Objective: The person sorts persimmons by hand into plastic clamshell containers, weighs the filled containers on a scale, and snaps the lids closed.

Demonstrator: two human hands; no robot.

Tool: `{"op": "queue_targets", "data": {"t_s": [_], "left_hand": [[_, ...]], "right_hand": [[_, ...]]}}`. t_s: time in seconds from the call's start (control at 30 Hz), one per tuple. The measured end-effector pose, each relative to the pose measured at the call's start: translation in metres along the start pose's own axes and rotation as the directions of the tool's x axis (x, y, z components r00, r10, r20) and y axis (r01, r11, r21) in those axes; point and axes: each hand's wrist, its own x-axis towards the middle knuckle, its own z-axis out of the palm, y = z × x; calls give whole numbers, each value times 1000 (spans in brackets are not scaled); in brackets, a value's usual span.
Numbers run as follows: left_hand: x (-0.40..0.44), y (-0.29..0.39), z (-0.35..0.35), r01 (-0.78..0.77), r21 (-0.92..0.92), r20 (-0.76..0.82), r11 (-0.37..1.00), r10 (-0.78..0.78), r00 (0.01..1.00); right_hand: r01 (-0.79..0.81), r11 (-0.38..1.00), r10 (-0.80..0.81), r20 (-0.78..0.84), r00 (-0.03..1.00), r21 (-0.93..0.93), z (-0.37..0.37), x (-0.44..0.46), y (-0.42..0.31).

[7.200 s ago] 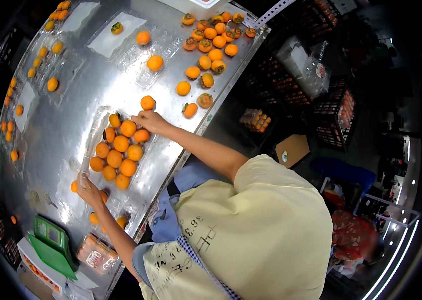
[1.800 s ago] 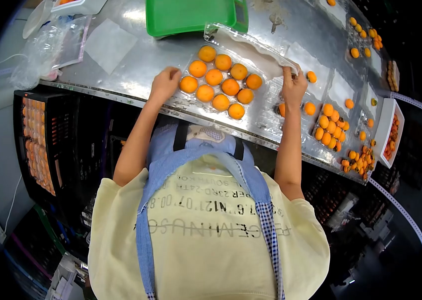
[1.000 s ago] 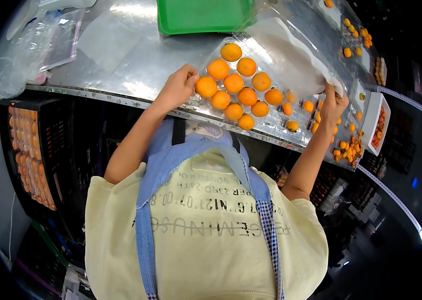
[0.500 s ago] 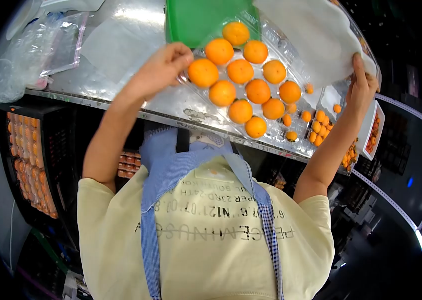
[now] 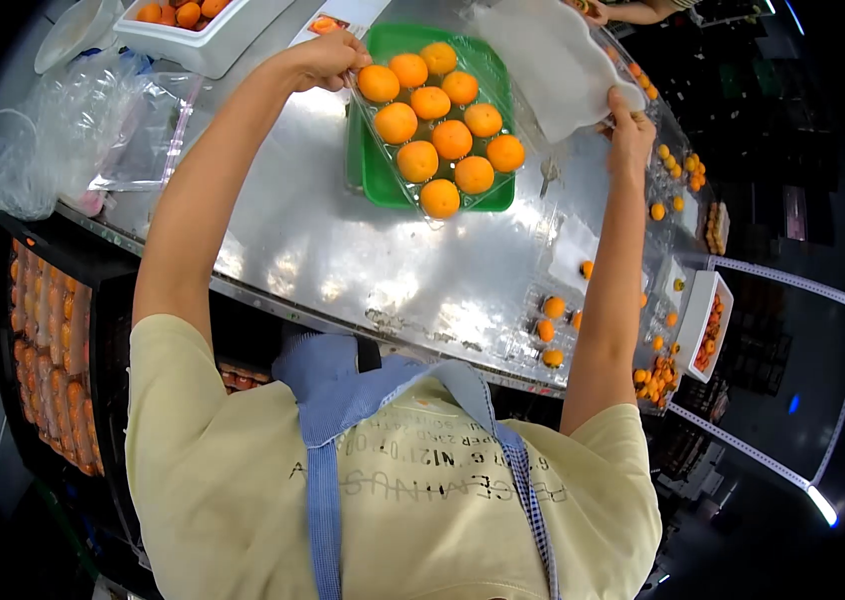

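Observation:
A clear plastic tray (image 5: 398, 165) holds several orange persimmons (image 5: 453, 140) in rows, over a green shallow pan (image 5: 495, 195). My left hand (image 5: 328, 60) is closed on the tray's near-left upper corner. At the right, my right hand (image 5: 628, 135) pinches the edge of a white sheet (image 5: 553, 65) that lies against the tray's raised clear lid. The sheet spreads out between the lid side and my right fingers. Whether the tray rests on the pan or hangs just above it, I cannot tell.
On the metal table (image 5: 323, 240) lie loose persimmons (image 5: 553, 305) at the right. A white foam box (image 5: 193, 40) of fruit stands upper left, beside plastic bags (image 5: 73, 150). Another white box (image 5: 706, 325) is at the right. Another person's hand (image 5: 593, 12) shows at the top.
Both hands have carried the filled tray up from the table's near edge to over the green pan. Its lid and white sheet moved with it. The view has shifted, showing the foam box.

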Motion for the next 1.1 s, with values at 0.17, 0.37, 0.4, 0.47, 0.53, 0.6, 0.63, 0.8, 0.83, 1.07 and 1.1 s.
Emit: {"op": "queue_targets", "data": {"t_s": [0.17,0.37,0.4,0.47,0.53,0.6,0.63,0.8,0.83,1.07,1.1], "left_hand": [[37,1,3,50,65,-74,997,-45,996],[54,-8,1,-26,162,-145,986,50,988],[50,-6,1,-52,195,-160,979,84,984],[46,-7,1,-92,254,-195,963,144,970],[44,-11,4,-138,265,-294,954,216,931],[42,-19,7,-236,315,-370,919,348,862],[46,-28,6,-313,362,-391,878,448,804],[31,-18,25,-361,409,-462,838,531,710],[31,-19,27,-380,422,-469,823,557,685],[0,-49,32,-538,77,-739,839,411,534],[-6,-63,29,-484,-70,-714,872,295,635]], "right_hand": [[-70,998,70,-54,996,-6,5,6,21],[-204,978,206,-98,974,34,-7,7,56],[-237,971,238,-103,966,24,-9,4,62],[-296,955,295,-107,949,8,-11,1,72],[-290,956,292,-55,955,41,-8,-5,71],[-265,964,266,-29,964,41,-2,-12,68],[-240,970,241,-27,970,23,4,-15,66],[-134,988,134,-12,991,-80,18,-27,56],[-129,986,129,-4,992,-108,18,-27,56],[26,968,26,202,979,-249,29,-61,29],[-21,929,127,266,956,-369,22,-61,33]]}}
